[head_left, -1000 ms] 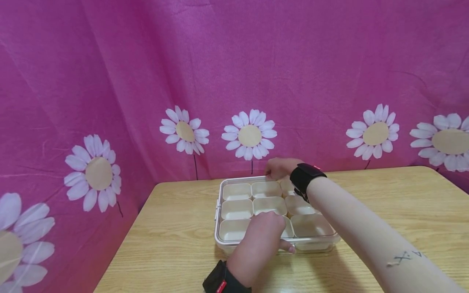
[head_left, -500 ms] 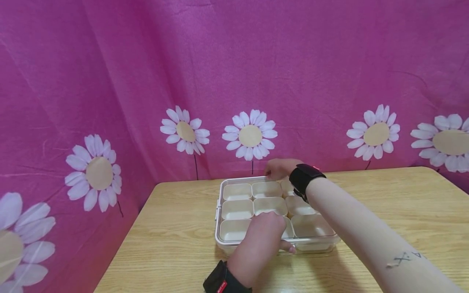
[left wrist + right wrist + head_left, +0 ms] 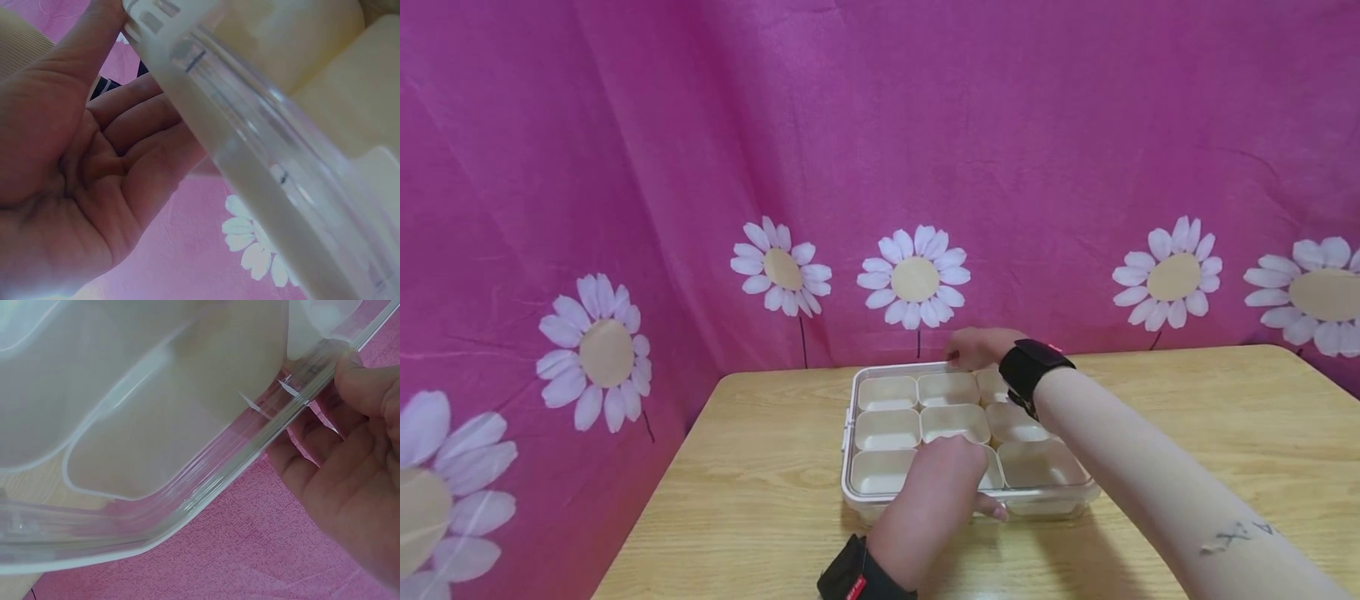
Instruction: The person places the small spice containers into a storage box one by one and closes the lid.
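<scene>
A storage box (image 3: 1045,493) of clear plastic with a cream rim sits on the table, with several cream cups (image 3: 887,427) in rows inside. My left hand (image 3: 936,487) grips the near side of the box. The left wrist view has the thumb by a cream latch (image 3: 153,22) at the edge, and the fingertips of this hand (image 3: 100,162) are hidden behind the rim. Reaching across, my right hand (image 3: 981,346) holds the far edge. In the right wrist view its thumb (image 3: 362,384) lies on the rim, with the fingers curled underneath.
The wooden table (image 3: 760,467) ends at a pink cloth (image 3: 1030,150) printed with white daisies, close behind the box. More of that cloth hangs along the left side. The right forearm (image 3: 1135,467) passes over the box's right part.
</scene>
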{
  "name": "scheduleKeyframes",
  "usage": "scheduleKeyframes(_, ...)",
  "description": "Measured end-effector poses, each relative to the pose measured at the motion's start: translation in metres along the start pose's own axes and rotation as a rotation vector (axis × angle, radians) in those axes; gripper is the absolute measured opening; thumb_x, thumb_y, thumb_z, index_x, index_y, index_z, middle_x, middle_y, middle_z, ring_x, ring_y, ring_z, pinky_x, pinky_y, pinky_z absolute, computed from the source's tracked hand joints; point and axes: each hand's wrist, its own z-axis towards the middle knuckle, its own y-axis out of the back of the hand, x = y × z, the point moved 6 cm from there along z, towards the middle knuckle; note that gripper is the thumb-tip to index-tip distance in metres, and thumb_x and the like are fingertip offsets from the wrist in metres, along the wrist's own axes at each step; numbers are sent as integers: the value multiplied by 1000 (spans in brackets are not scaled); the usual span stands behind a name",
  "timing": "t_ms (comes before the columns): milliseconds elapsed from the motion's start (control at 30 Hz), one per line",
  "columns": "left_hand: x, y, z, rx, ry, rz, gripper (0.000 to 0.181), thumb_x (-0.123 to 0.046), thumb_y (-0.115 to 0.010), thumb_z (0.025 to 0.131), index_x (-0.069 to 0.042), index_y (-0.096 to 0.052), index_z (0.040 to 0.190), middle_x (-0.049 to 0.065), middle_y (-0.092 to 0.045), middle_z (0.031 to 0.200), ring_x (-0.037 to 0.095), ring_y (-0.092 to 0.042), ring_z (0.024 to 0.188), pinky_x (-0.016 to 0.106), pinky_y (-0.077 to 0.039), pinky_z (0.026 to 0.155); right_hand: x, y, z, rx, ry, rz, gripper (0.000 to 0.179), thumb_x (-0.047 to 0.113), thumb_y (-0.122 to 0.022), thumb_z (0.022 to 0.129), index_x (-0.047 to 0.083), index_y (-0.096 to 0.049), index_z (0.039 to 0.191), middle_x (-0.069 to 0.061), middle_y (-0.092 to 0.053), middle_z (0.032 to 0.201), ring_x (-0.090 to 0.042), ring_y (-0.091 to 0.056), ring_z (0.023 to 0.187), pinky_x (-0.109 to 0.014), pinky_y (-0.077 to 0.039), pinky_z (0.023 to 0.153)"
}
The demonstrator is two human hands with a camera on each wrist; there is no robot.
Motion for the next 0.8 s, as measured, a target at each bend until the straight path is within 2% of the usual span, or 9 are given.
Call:
scheduleKeyframes(167,-1,-2,-3,-7,-3,-4,46,-62,-86,66,-20,-74,80,-6,-61,66,11,-60,63,27,-46,56,3,-2,-1,-39,52,-17,16,0,-53,100,-1,-65,89,-1,-40,72,-16,-43,71,-26,-35,67)
scheduleKeyframes(233,0,-4,-5,0,7,-20,45,-59,-87,66,-19,-74,81,-5,-62,67,12,-60,64,27,-47,57,6,-2,-2,-65,65,-22,17,0,-54,100,-1,-69,91,-1,-45,73,-16,-44,72,-26,-38,68)
scheduleKeyframes(300,1,-6,-8,6,11,-19,44,-55,-90,66,-19,-73,83,-4,-64,70,14,-62,67,28,-48,58,12,-3,-5,-73,73,-33,17,0,-55,100,-2,-72,98,-3,-54,78,-18,-49,75,-27,-44,73)
scheduleKeyframes(367,2,-7,-13,7,4,-15,41,-50,-92,66,-18,-71,82,-2,-65,74,15,-63,71,28,-49,61,18,-3,-12,-77,66,-40,20,2,-55,102,-3,-71,112,-7,-66,92,-21,-59,87,-31,-51,84)
scheduleKeyframes(467,4,-6,-20,-20,-13,-8,38,-40,-94,66,-15,-69,81,0,-65,78,16,-63,74,28,-50,62,30,-2,-31,-107,96,-57,28,5,-57,102,-5,-64,127,-16,-69,115,-30,-64,109,-43,-50,99)
scheduleKeyframes(533,7,-4,-23,-42,-11,-17,36,-35,-94,66,-14,-68,80,0,-64,77,17,-62,74,28,-49,63,36,0,-47,-167,142,-56,33,7,-59,102,-7,-60,131,-22,-66,125,-37,-61,120,-48,-47,103)
scheduleKeyframes(700,18,-2,-23,-33,32,-24,39,-35,-93,69,-11,-69,90,2,-64,84,19,-63,79,31,-52,64,48,-3,-97,-353,245,-9,39,12,-64,99,-11,-58,129,-28,-63,127,-44,-57,122,-54,-44,105)
scheduleKeyframes(800,22,-2,-19,-28,50,20,47,-38,-91,73,-9,-70,104,4,-67,95,19,-65,88,32,-55,69,50,-12,-121,-402,255,34,40,14,-68,97,-11,-60,127,-26,-65,123,-44,-59,119,-55,-45,103)
